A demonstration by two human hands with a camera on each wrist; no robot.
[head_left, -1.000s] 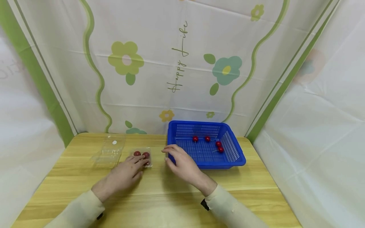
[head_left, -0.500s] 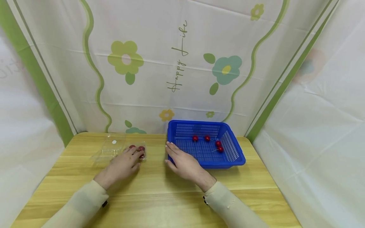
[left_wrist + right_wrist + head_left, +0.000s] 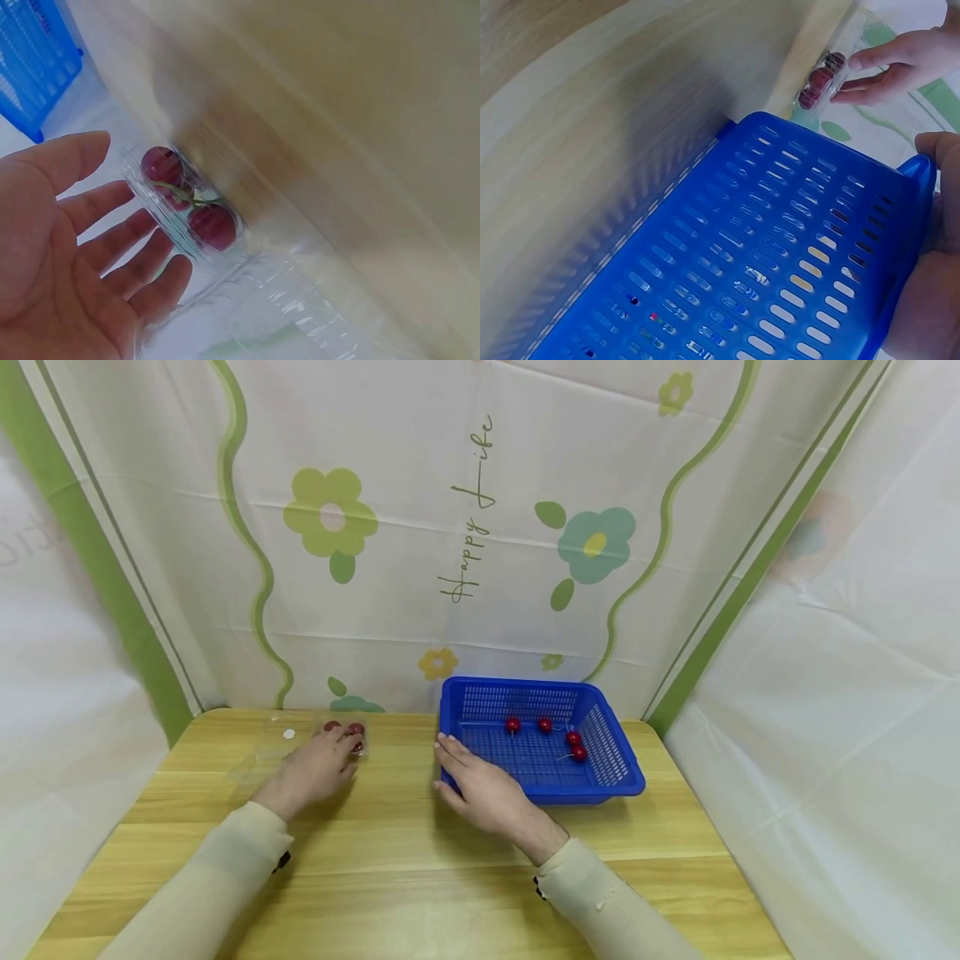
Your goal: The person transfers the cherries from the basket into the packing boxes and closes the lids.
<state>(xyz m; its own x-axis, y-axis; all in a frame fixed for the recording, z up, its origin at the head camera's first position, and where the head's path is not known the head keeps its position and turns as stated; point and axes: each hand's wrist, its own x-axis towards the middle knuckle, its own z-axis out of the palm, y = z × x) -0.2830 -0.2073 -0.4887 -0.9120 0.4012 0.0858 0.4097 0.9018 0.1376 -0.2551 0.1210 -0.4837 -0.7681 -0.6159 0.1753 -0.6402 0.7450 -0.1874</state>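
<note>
My left hand point(image 3: 311, 772) reaches over a small clear plastic box point(image 3: 363, 743) at the back left of the table, fingers nearly straight and loosely bent at its side. Inside the box lie round dark red fruits point(image 3: 212, 226) on a green stem, seen best in the left wrist view. My right hand point(image 3: 491, 793) rests across the left rim of a blue plastic basket point(image 3: 622, 768), with its fingers extended. Several red cherries point(image 3: 545, 725) with thin stems lie on the basket floor.
Beside the box, further left, is another clear plastic container point(image 3: 251, 764) with a white round sticker point(image 3: 288, 734). A printed curtain point(image 3: 405, 610) hangs right behind the wooden table point(image 3: 405, 893), and more white cloth stands at both sides.
The box of fruits has slid back and left along the table with my left hand. My right hand has come down onto the basket's left rim and stays there.
</note>
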